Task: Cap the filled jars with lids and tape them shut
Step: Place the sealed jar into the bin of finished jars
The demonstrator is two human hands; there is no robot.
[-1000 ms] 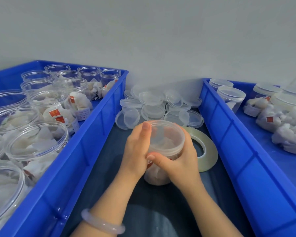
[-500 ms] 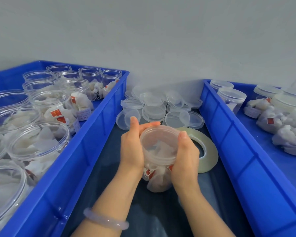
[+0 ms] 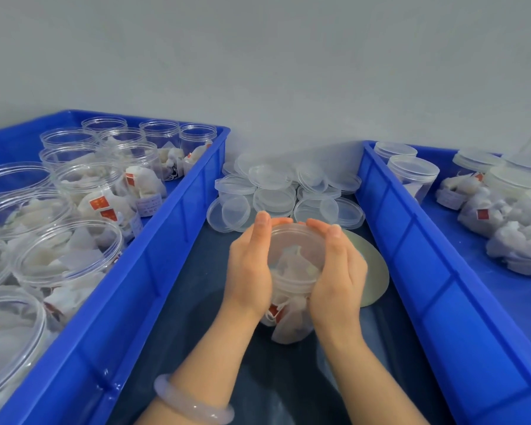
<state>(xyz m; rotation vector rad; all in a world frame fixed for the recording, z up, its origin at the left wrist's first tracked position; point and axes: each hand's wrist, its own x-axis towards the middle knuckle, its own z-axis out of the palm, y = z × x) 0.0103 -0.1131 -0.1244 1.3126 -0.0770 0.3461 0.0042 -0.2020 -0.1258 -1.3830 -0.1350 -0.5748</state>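
1. Now, capping: left grip (image 3: pixel 252 265) and right grip (image 3: pixel 339 271) curl round the jar (image 3: pixel 288 325), seating its lid (image 3: pixel 295 240), mid-surface (image 3: pixel 196 286);
2. Next, likely: one hand must let go for the tape roll (image 3: pixel 377 271), just right.

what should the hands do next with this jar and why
Probably keep the left hand on the jar and send the right hand to the tape roll beside it: the lid looks seated, and no tape shows on it.
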